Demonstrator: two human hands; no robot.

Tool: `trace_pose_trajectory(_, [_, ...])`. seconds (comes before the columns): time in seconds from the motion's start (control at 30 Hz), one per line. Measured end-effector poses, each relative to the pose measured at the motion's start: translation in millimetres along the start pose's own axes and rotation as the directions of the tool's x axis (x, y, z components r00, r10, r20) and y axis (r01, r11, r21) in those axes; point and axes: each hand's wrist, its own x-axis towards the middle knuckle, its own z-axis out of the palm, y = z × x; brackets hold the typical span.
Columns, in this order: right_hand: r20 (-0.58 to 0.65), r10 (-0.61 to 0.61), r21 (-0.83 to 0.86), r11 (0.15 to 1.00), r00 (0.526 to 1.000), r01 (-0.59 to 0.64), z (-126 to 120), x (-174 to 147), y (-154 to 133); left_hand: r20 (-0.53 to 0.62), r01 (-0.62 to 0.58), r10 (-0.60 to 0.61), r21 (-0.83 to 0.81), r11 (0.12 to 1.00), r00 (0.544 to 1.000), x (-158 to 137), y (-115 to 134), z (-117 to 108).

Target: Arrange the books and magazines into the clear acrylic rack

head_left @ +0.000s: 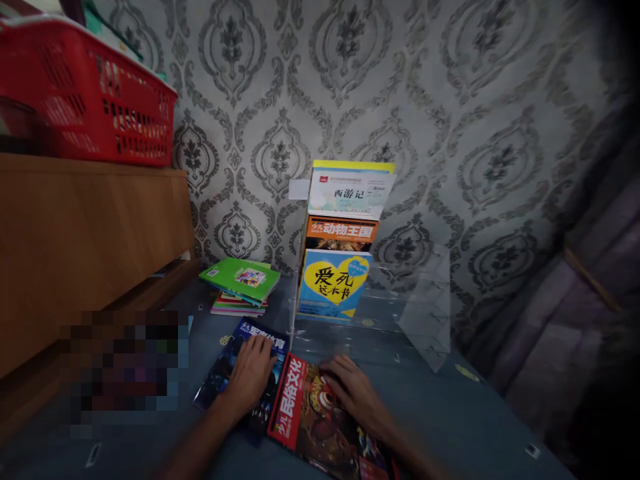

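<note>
My left hand (253,373) rests palm down on a dark blue book (217,379), its fingers lying across the cover near the title. Beside it, my right hand (350,383) lies on a brown book (320,437) with a red title strip, fingers spread over the cover picture. The brown book's edge meets the blue one, seemingly overlapping it. Just beyond both hands stands a clear tiered rack (425,313). On its left side it holds a blue book with a yellow heart (333,287), an orange-topped book (340,230) and a white book with a yellow top edge (350,190).
A stack of books with a green one on top (240,280) sits on the blue-grey tabletop (450,420). At the left is a wooden cabinet (90,240) carrying a red plastic basket (135,113). Patterned wallpaper (280,100) and a draped curtain (575,293) bound the table.
</note>
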Motion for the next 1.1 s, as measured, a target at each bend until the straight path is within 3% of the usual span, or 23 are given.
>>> trace_pose_trajectory(0.3, [0.011, 0.035, 0.047, 0.998, 0.999, -0.036, -1, -2, 7, 0.022, -0.063, 0.061, 0.123, 0.99, 0.998, 0, 1, 0])
trace_pose_trajectory(0.67, [0.017, 0.009, 0.062, 0.998, 1.0, -0.01, -2, 4, 2, 0.087, -0.082, 0.073, 0.11, 0.991, 0.994, -1, 3, -14])
trace_pose_trajectory(0.93, [-0.103, 0.201, 0.096, 0.977, 0.974, -0.191, -7, -9, 11, 0.126, -0.091, 0.077, 0.104, 0.99, 0.989, -2, -2, -19])
trace_pose_trajectory(1.1, [-0.067, 0.1, -0.02, 0.995, 0.993, -0.102, -7, -22, 5, 0.079, -0.103, 0.103, 0.001, 0.995, 0.992, -5, 6, -13])
